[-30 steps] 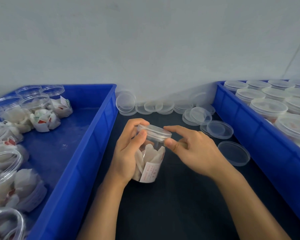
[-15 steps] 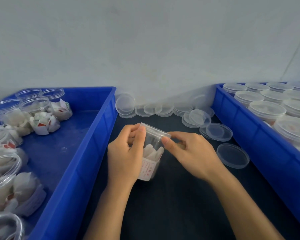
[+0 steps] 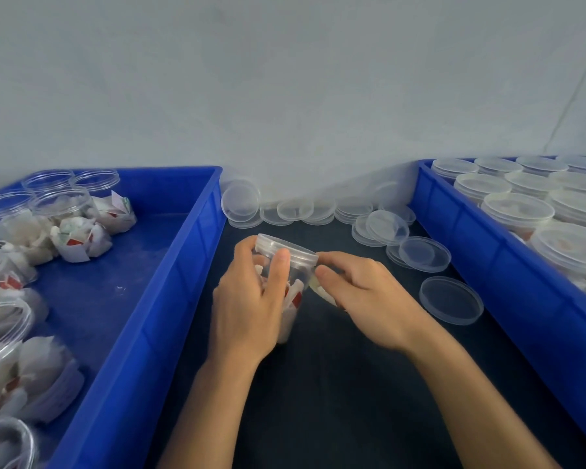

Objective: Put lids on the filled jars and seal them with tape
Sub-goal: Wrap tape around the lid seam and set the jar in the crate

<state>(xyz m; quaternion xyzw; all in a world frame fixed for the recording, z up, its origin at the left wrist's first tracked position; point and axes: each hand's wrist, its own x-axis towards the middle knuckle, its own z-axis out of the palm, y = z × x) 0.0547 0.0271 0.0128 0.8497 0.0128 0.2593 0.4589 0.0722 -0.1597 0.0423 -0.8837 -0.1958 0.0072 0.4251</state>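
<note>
I see the left hand wrapped around the filled jar, tilted, lid on, mid-table between the two blue bins. Right hand pinches at the lid rim, likely tape; I'd keep the jar steady, rotate it slowly and press the strip across the lid seam. Can't make out any tape; jar base hidden behind the left hand.
</note>
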